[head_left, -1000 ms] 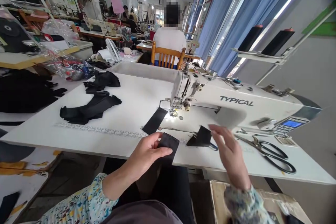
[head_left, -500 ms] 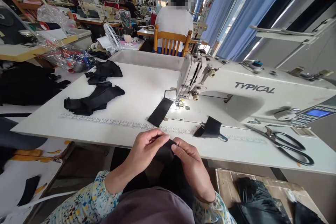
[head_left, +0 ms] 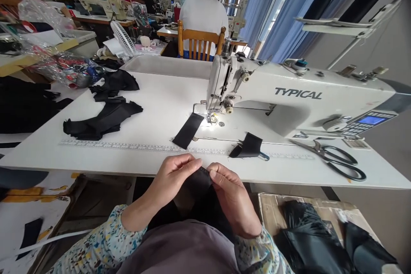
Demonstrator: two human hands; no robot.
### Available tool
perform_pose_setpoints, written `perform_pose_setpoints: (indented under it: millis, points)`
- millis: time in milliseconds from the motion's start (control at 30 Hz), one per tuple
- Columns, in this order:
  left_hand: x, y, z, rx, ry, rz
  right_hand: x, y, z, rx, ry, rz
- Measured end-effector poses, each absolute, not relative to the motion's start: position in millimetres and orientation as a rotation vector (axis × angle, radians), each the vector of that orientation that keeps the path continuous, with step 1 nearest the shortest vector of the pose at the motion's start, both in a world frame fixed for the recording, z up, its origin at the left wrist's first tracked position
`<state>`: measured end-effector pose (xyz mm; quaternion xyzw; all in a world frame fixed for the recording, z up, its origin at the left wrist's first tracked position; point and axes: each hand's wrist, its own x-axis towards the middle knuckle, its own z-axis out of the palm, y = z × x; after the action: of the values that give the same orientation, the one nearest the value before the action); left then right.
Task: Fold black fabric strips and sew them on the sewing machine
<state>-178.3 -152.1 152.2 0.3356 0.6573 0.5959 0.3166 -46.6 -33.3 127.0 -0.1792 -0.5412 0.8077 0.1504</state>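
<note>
A small piece of black fabric [head_left: 196, 183] is stretched between my two hands just off the table's front edge. My left hand [head_left: 171, 177] pinches its upper left side between thumb and fingers. At its right corner, my right hand [head_left: 228, 188] grips it the same way. Beyond them, a black fabric strip [head_left: 188, 130] lies with one end beside the presser foot of the white sewing machine [head_left: 257, 90]. A folded black piece [head_left: 248, 145] rests to the right, over a small blue-handled tool [head_left: 264, 156] that is mostly hidden.
Large black-handled scissors [head_left: 337, 158] lie on the right of the white table [head_left: 154, 160]. Black fabric pieces [head_left: 102, 120] lie at the left behind a printed ruler [head_left: 122, 146]. A cardboard box [head_left: 269, 205] with black material stands below right. A person [head_left: 204, 17] sits ahead.
My hands have drawn slightly apart, and the fabric between them is more spread out. The view has shifted, so the table and machine appear further left and slightly higher.
</note>
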Motion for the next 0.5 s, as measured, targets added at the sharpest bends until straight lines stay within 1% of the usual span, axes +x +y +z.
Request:
perform_pose_setpoints:
  millis: [67,167,333,500]
  points:
    - [-178.4,-151.9,148.2,0.841,1.677,1.598,-47.7,-34.0,124.6,-0.512,-1.424,2.435]
    - [-178.9,-153.3,144.1,0.808,1.65,1.622,-48.6,-35.2,124.2,-0.475,-1.36,2.472]
    - [-179.0,-157.1,146.1,0.817,1.69,1.636,-44.8,-37.6,129.1,-0.383,-1.424,2.413]
    - [-177.7,-158.6,142.9,0.864,1.786,1.612,-41.0,-38.1,126.4,-0.519,-1.545,2.303]
